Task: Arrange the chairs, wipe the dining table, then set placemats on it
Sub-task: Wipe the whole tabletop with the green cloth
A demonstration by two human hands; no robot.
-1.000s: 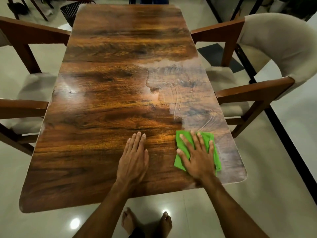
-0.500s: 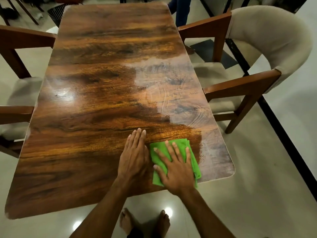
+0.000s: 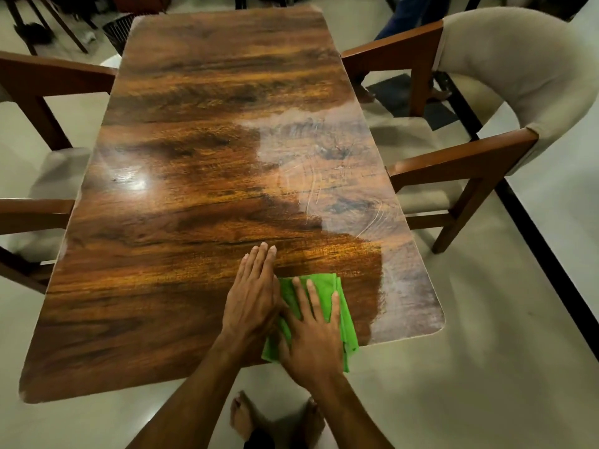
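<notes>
Both grips lie flat, fingers straight: right hand [image 3: 312, 338] presses the green cloth [image 3: 349, 328] at the worktop's [image 3: 194, 196] near edge, left hand [image 3: 252, 299] touching beside it; chairs [image 3: 463, 157] seem placed, wiping looks partway with haze [image 3: 327, 163] on the right, no placemats visible.

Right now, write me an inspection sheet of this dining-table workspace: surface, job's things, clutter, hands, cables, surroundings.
Surface: dining table glossy wood; hazy film over its right half.
Job's things: green cloth lies flat at the near edge, partly overhanging it; right armchair and left chair stand at the table sides; no placemats seen.
Clutter: nothing seen.
Hands: left hand flat on the wood beside the cloth; right hand flat, pressing the cloth.
Cables: nothing seen.
Surroundings: another person's legs beyond the armchair; dark basket at the far left corner; bare feet on the tiled floor.
</notes>
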